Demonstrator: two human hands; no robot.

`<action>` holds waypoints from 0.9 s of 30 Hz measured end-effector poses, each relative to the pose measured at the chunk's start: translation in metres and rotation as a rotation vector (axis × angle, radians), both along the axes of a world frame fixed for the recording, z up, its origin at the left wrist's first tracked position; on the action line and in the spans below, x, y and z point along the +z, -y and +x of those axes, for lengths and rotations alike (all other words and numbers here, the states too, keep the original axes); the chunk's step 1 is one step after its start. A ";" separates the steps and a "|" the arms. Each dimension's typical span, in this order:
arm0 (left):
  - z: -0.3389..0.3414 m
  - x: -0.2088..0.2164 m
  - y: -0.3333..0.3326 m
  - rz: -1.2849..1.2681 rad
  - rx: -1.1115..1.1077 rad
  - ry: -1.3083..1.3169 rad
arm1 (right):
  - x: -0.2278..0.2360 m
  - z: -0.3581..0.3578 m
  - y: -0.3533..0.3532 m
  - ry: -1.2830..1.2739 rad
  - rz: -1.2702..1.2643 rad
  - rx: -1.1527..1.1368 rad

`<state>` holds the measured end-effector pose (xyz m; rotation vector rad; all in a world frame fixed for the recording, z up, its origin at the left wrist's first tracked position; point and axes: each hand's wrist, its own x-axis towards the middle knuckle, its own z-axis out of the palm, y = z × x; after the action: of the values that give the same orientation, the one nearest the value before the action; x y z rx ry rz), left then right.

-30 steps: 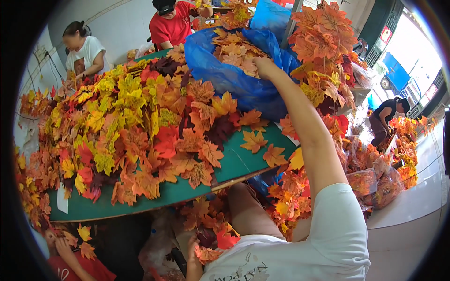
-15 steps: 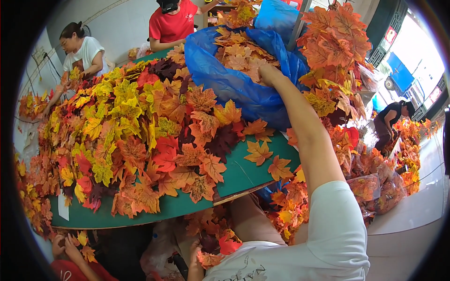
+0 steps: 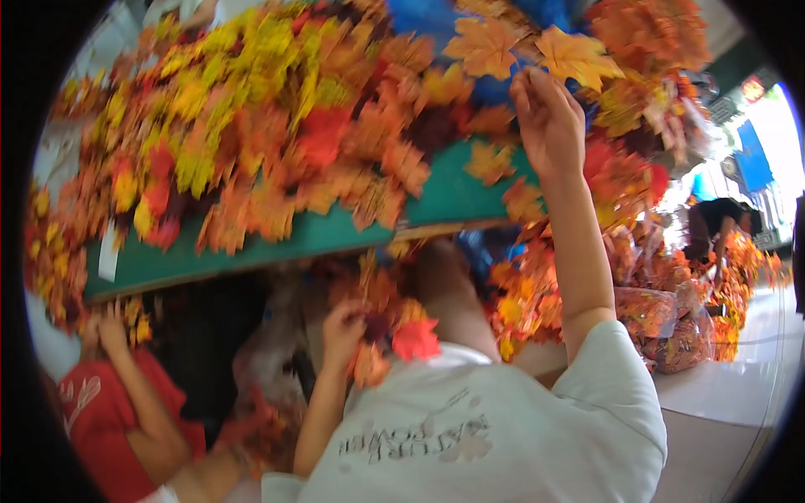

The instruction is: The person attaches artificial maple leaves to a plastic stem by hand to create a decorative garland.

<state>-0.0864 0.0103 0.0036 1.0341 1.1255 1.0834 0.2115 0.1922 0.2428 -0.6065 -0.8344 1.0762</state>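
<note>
My R fingers (image 3: 523, 86) pinch two yellow-orange leaves (image 3: 482, 47) at base, splayed L & R just past the tips, blue bag (image 3: 417, 18) behind on far side; L fingers (image 3: 350, 309), nr side, pinch mixed bunch (image 3: 415, 339) just R of 'em.

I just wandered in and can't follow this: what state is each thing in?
Right hand: raised, pinching orange leaves
Orange leaves: held up, spread apart
Left hand: low, fingers closed on leaf bunch
Leaf bunch: held, mixed colours
Blue bag: partly hidden, cut off above
Green table: partly covered
Leaf heap: piled, overlapping
Clear bags: filled with leaves
</note>
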 end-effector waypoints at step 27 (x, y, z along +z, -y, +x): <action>0.048 0.078 0.022 -0.194 0.206 0.468 | -0.184 -0.128 0.185 -0.435 -0.709 0.433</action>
<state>-0.0380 -0.0118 0.0811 0.4815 0.9412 1.2702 0.0838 0.0075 0.0585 -0.7501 -0.1784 1.8494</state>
